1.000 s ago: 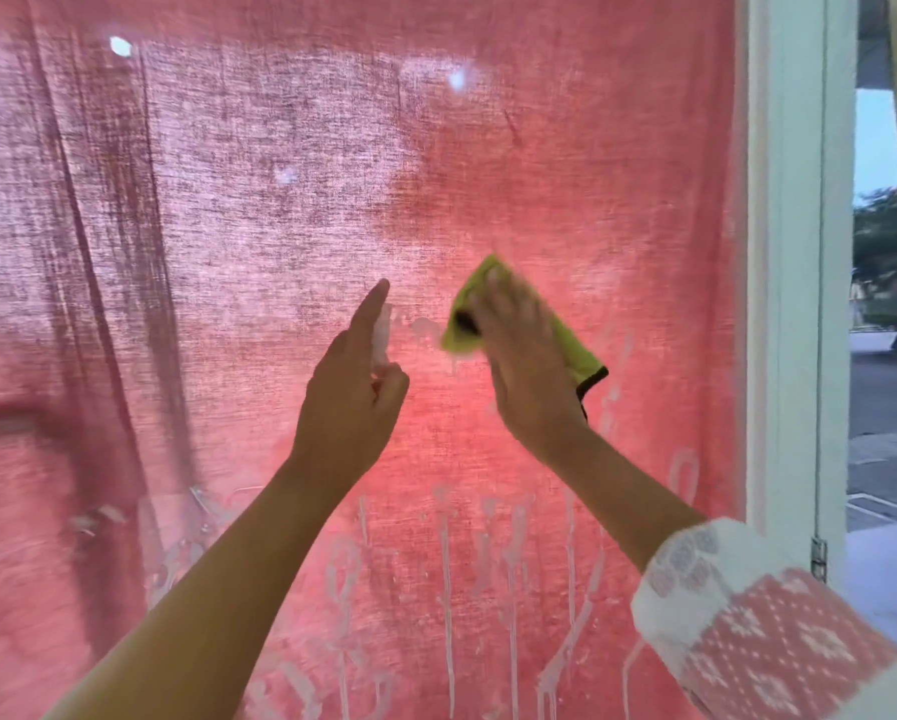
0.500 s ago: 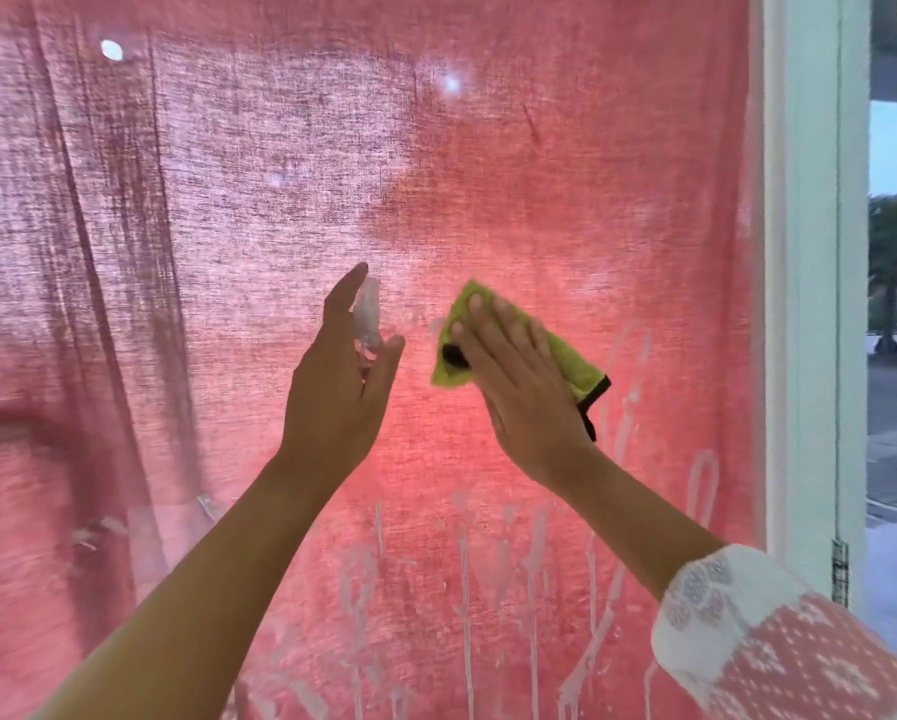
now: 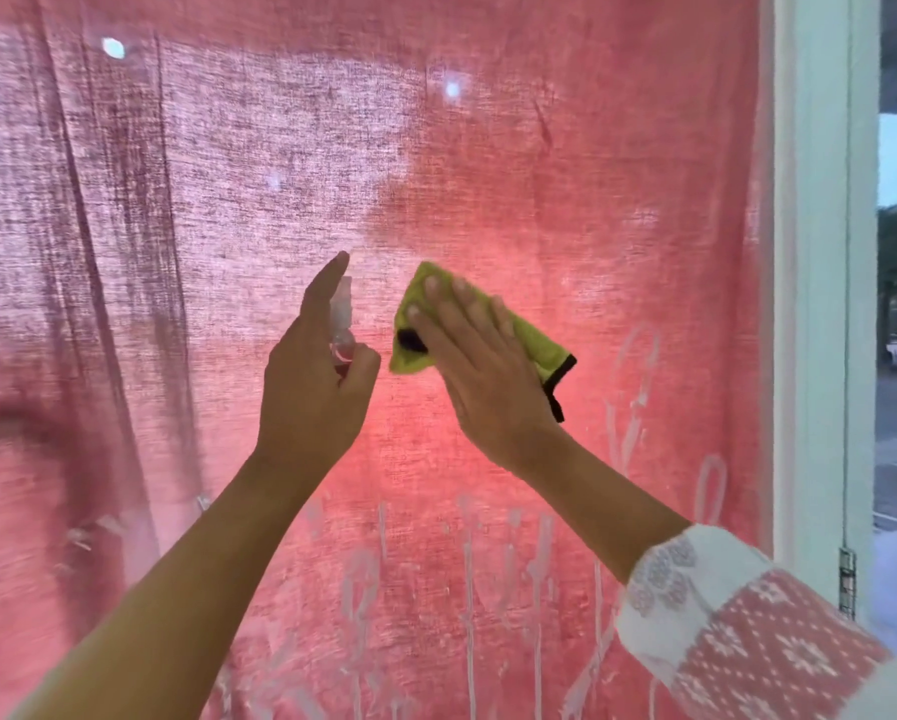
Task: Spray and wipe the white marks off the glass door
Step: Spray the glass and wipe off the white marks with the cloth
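Right now it's the wipe step, as I read it. The white marks on the glass door are mostly drip streaks well below both sets of fingers, lower than the wrists. A few loops sit to the right of and below the right hand's fingers. The glass just around the fingertips looks free of marks, though the backlight makes that hard to confirm.

The cloth, yellow-green with a black edge, is flat on the glass under the right hand. Its fingers are straight, slightly spread and pressing, not pinching. Cloth shows above the fingertips and out past the little-finger side.

The spray bottle, small and clear, is in the left hand, just beside the cloth and not touching it. Fingers and thumb are curled round the body, and the index finger is straight up along the head. I can't tell whether the nozzle is being pressed.

Next move, my guess: bring both hands down, spray the streak band and wipe through it with firm flat pressure. The drips look dried on, so one pass may smear rather than clear them.

Behind the glass is a red curtain. A white door frame stands well right of the fingers.
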Demonstrator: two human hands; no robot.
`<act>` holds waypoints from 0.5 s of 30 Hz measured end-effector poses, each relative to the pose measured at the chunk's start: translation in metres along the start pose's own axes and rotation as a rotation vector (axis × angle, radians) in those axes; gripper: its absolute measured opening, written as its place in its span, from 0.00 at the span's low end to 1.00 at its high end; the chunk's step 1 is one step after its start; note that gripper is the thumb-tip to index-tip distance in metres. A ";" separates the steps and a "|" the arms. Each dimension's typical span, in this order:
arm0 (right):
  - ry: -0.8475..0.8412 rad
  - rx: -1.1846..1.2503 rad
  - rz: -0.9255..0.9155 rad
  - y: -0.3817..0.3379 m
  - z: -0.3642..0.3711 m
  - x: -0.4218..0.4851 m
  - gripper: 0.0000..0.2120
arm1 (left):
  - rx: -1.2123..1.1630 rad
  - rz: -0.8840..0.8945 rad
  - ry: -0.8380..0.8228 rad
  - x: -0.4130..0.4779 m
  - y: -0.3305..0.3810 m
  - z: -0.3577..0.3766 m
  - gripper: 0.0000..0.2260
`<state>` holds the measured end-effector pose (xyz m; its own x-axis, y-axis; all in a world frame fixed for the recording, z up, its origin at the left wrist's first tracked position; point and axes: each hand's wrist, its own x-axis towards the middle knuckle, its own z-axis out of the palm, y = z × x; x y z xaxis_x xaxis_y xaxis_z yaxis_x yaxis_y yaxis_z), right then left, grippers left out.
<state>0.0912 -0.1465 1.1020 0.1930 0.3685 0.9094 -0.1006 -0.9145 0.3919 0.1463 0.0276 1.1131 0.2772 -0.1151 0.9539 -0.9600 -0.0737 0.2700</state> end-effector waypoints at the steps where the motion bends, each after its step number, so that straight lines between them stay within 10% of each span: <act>1: -0.025 -0.003 -0.059 0.006 -0.003 -0.012 0.25 | 0.004 -0.018 0.009 -0.001 0.000 -0.001 0.29; 9: 0.075 0.019 0.295 0.019 -0.009 0.028 0.24 | 0.021 -0.045 0.046 -0.010 -0.009 -0.020 0.26; 15: 0.021 -0.005 -0.037 -0.022 0.014 0.064 0.27 | 0.010 -0.030 0.111 -0.011 -0.007 -0.020 0.25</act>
<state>0.1199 -0.1051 1.1494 0.1760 0.4051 0.8972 -0.0988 -0.8995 0.4256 0.1491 0.0494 1.1039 0.2991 -0.0026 0.9542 -0.9508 -0.0857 0.2978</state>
